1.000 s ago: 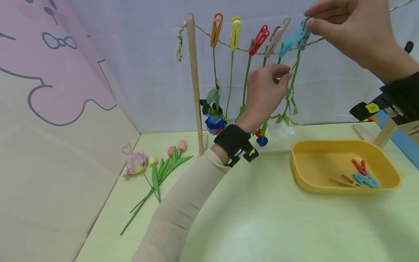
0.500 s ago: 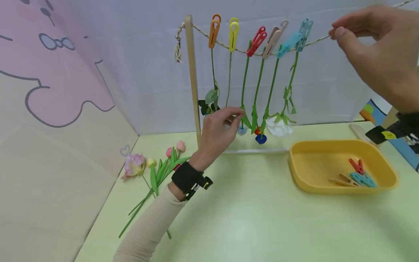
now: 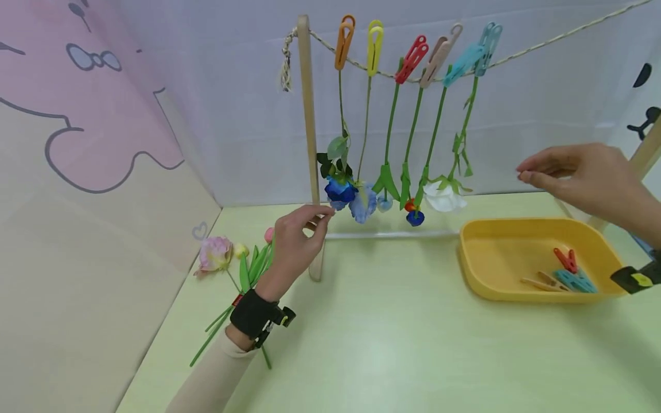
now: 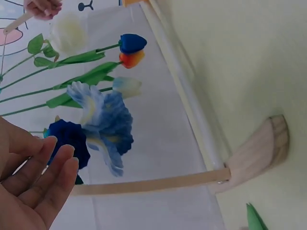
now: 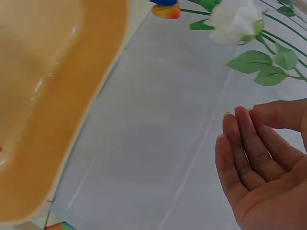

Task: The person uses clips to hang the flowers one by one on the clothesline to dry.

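The right hand (image 3: pixel 583 180) let go of the blue peg (image 3: pixel 485 46) on the line and dropped away, ending empty above the yellow tray (image 3: pixel 475 269). The left hand (image 3: pixel 294 241) released the white flower's stem (image 3: pixel 462 137), slid down and left, and finished beside the wooden post (image 3: pixel 310 143), over the loose flowers (image 3: pixel 232 258).

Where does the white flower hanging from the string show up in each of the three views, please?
Head view: the white flower hangs head down, rightmost on the line, just left of the yellow tray.
Left wrist view: it lies sideways at the top left.
Right wrist view: it sits at the top right, beyond the tray's rim.
Shared landmark: the blue and orange bud beside it.
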Tool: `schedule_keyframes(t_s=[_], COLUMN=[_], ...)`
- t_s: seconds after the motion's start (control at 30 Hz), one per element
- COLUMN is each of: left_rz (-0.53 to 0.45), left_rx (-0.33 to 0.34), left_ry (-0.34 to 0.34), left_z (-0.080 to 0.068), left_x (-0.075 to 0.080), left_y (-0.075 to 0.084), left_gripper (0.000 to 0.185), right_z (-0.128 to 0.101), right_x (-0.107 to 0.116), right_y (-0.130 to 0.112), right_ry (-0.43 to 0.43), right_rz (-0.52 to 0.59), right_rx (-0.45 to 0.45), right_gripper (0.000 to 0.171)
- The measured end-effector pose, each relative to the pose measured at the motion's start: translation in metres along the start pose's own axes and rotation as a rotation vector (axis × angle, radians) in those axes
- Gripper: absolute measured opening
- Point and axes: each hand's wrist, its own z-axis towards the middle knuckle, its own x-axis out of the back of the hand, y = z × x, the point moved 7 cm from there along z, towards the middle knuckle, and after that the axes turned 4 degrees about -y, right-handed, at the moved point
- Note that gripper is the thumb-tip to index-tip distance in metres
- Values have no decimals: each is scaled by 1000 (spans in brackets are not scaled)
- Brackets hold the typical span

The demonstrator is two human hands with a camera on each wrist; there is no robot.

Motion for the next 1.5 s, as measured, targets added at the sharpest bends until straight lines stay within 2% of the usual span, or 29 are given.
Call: schedule_keyframes(t_s=[0.13,0.27,0.37,0.57,0.77,0.87,1.0,1.17,1.33,1.5], left_rz=[43,107,136,217,314,374,428,421,401,450], left_rx=[44,111,191,367,513,582,656,669,636,628], left_ry=[-35,-93,-113,-144,-217,-255,-300,-318,-338,-274], left_z=[-14,-30,-46,-82,-110,-120,-130,-133,-132,-130], left_x=[7,17,27,41,43,46,51,53,48,52], left_y=[-15,-35,-51,-77,-94,-100,-105,-106,-103,-100], left_gripper=[14,14,13,11,17,25,33,25,20,25], right_z=[-15,-31,-41,-56,-67,-70,-74,-79,-82,-83], right_x=[-24,-39,-50,-74,-94,-101,-104,-105,-112,-114], right_y=[27,42,51,71,82,86,88,86,81,74], right_ry=[-103,-163,-213,-333,-423,-480,-505,-482,-483,-476], right_rz=[-43,-104,-103,-77,-87,-113,-165,-187,-163,-139], right_rx=[-38,-11,4,-26,28,39,48,56,54,58], right_gripper=[26,19,16,18,19,24,32,32,26,23])
